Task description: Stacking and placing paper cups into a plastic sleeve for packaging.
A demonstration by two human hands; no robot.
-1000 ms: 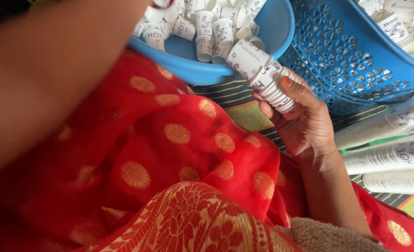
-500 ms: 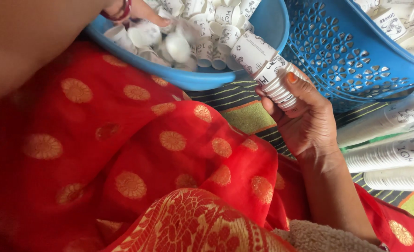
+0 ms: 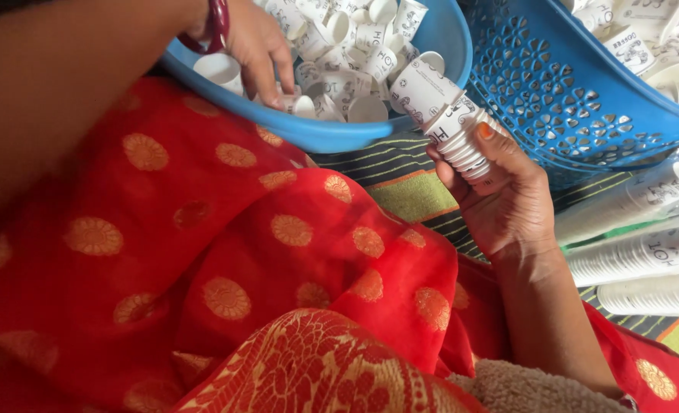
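Head view: at 12 o'clock the left hand [image 3: 259, 46] reaches into the blue tub [image 3: 339, 134], fingers curled down among loose paper cups [image 3: 355, 38]; whether it grips one cannot be told. At 2 o'clock the right hand [image 3: 504, 203] clasps a nested stack of cups [image 3: 443, 107], its top over the tub's rim. A blue basket [image 3: 576, 99] sits at 1 o'clock; wrapped cup sleeves [image 3: 645, 245] lie at 3 o'clock. Red cloth [image 3: 225, 252] covers the lap.

A striped green, black and orange mat [image 3: 412, 191] covers the floor; red cloth with gold dots [image 3: 225, 252] fills the foreground; soft daylight.
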